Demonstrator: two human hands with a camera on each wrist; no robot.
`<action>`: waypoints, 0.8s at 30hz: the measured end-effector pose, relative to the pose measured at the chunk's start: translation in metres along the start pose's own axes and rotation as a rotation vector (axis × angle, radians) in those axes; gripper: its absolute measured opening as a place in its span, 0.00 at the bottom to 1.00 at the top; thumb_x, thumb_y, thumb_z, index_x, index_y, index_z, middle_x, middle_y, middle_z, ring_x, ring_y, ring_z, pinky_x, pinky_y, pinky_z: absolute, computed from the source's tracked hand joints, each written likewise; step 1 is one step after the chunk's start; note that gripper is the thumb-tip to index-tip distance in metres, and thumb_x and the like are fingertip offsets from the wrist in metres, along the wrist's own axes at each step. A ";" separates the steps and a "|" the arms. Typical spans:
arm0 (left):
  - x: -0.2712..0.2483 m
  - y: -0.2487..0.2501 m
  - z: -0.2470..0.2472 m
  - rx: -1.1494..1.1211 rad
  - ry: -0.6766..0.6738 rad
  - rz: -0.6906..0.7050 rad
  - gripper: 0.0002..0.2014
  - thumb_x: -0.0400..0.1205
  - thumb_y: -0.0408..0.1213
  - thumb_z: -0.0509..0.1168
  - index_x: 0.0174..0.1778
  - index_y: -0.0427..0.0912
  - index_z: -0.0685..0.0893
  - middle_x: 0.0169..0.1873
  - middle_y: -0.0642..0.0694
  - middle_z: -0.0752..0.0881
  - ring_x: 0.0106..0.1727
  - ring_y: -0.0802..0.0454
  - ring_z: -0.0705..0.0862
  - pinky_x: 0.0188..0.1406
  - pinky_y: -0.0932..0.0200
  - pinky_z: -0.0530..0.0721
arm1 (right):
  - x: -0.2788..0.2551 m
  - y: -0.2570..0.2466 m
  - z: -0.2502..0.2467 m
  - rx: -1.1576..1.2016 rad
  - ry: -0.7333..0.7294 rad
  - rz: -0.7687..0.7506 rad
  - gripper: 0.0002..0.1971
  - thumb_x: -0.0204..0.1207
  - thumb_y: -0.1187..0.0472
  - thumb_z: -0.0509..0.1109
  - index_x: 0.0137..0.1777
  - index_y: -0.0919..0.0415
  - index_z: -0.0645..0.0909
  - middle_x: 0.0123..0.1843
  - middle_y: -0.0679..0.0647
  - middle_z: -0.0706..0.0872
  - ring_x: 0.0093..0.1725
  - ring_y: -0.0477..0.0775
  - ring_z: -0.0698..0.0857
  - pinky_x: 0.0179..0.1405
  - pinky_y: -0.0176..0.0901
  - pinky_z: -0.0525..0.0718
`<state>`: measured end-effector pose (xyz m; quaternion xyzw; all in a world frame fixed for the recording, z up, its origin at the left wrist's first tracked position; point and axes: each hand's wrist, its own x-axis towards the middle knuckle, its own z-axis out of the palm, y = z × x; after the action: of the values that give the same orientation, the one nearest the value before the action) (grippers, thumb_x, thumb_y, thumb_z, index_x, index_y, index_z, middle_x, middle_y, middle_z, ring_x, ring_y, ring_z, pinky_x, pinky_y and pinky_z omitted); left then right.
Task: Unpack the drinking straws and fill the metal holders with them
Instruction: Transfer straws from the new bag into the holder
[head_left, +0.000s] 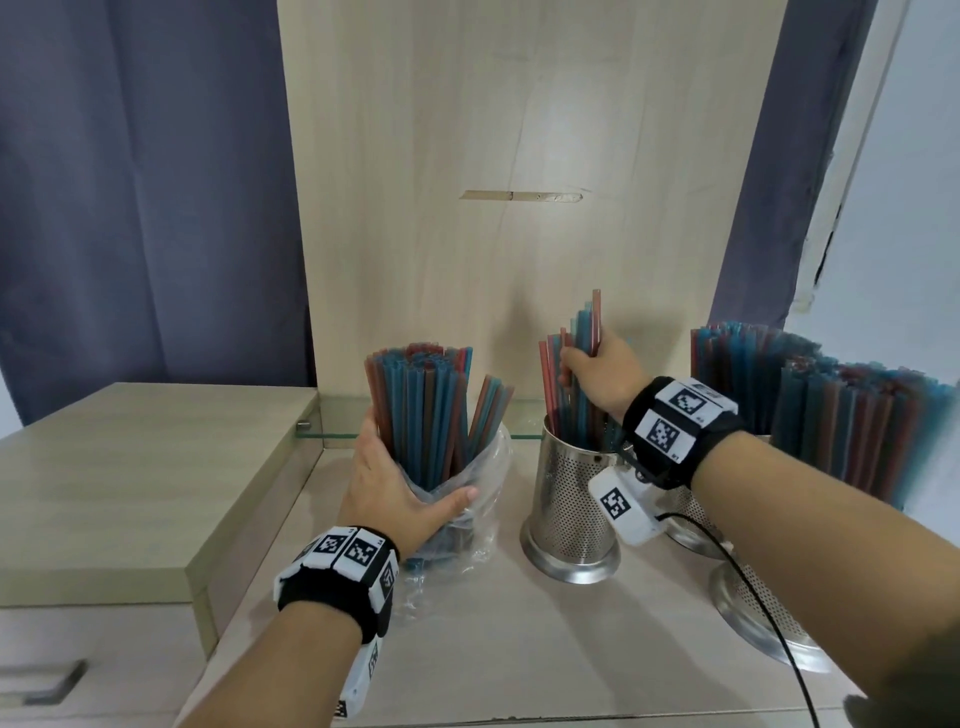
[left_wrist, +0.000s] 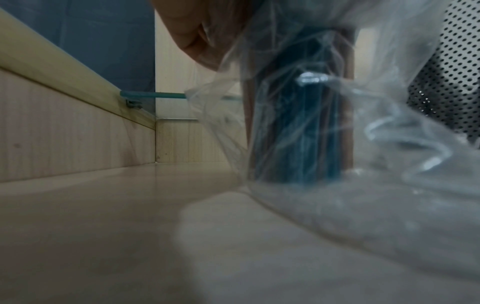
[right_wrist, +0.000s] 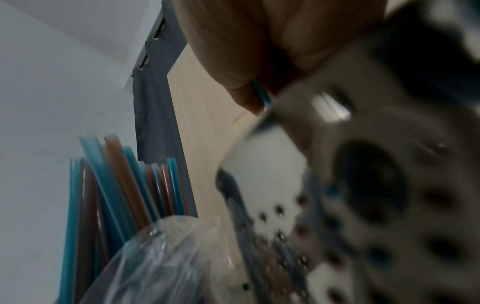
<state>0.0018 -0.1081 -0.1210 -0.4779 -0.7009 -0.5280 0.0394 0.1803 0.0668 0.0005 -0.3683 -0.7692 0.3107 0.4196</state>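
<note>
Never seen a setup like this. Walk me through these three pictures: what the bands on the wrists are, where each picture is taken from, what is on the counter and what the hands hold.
No machine here: a person works with bare hands. The black bands with checkered tags carry a camera on each wrist. The wide picture comes from a camera on the head; the other two look along each hand, close and blurry.

On the wooden counter stands a clear plastic bag of blue and red straws, which the left hand grips to keep upright. Beside it is a perforated metal holder. The right hand grips a small bunch of straws with their lower ends inside that holder. Farther right, two more holders look already full.
</note>
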 end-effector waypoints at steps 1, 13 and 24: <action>0.000 0.000 0.000 0.005 0.001 -0.002 0.65 0.55 0.56 0.85 0.81 0.55 0.48 0.74 0.49 0.68 0.76 0.50 0.69 0.75 0.47 0.74 | -0.001 0.002 0.002 -0.005 0.009 0.011 0.03 0.82 0.64 0.65 0.49 0.62 0.79 0.34 0.54 0.86 0.32 0.51 0.85 0.40 0.44 0.85; 0.000 -0.001 0.001 0.035 0.019 -0.003 0.65 0.55 0.57 0.84 0.81 0.49 0.50 0.73 0.46 0.70 0.75 0.49 0.70 0.74 0.47 0.75 | -0.043 0.000 -0.027 -0.041 0.207 -0.208 0.39 0.74 0.54 0.79 0.80 0.59 0.63 0.66 0.51 0.76 0.64 0.51 0.80 0.68 0.50 0.81; -0.002 0.001 0.001 0.074 0.013 -0.010 0.64 0.58 0.57 0.83 0.82 0.48 0.49 0.75 0.44 0.70 0.75 0.45 0.71 0.74 0.46 0.75 | -0.090 0.070 -0.012 -0.078 -0.051 0.030 0.68 0.52 0.33 0.85 0.86 0.55 0.49 0.81 0.53 0.71 0.77 0.50 0.73 0.77 0.52 0.72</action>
<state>0.0037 -0.1085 -0.1219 -0.4691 -0.7221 -0.5050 0.0592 0.2459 0.0315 -0.0871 -0.3877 -0.7856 0.2963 0.3804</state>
